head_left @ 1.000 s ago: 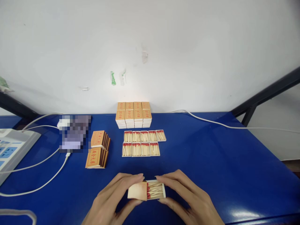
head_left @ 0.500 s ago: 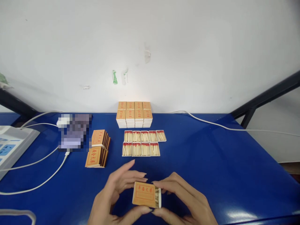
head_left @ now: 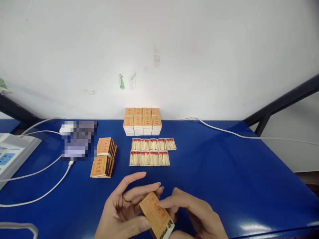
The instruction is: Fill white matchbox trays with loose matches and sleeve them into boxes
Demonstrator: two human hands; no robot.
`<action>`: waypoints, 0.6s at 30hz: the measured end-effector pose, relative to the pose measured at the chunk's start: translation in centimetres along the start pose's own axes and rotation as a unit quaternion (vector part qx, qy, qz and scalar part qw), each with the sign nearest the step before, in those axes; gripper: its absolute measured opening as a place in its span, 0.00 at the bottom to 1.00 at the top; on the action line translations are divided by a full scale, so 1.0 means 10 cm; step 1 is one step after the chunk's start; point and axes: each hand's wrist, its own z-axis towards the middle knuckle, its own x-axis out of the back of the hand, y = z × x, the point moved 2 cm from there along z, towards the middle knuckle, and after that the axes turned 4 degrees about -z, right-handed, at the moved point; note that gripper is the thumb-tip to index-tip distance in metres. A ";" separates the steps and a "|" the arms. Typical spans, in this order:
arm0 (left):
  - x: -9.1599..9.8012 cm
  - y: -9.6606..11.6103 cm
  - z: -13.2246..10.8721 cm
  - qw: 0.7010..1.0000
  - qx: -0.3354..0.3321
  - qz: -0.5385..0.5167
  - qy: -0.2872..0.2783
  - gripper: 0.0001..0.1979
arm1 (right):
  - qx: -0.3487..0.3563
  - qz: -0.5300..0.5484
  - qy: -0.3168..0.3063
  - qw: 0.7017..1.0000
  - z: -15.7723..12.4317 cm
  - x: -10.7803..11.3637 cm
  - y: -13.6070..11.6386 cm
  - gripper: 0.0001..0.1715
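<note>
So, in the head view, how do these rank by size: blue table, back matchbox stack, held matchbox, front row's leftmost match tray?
1. Blue table
2. Back matchbox stack
3. Held matchbox, enlarged by being nearer the camera
4. Leftmost front match tray

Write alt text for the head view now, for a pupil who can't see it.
Left hand and right hand hold a slightly open matchbox over a blue table. Beyond, nine trays of matches lie in two rows before stacked boxes by a white wall.
</note>
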 end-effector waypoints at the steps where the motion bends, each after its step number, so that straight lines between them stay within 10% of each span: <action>1: -0.01 -0.01 0.00 1.000 0.009 -0.009 -0.009 0.39 | 0.002 -0.007 0.002 1.000 0.01 -0.01 -0.01 0.22; 18: 0.06 -0.16 0.02 0.993 0.056 -0.066 -0.084 0.30 | 0.053 -0.263 -0.052 0.962 -0.19 0.03 0.07 0.39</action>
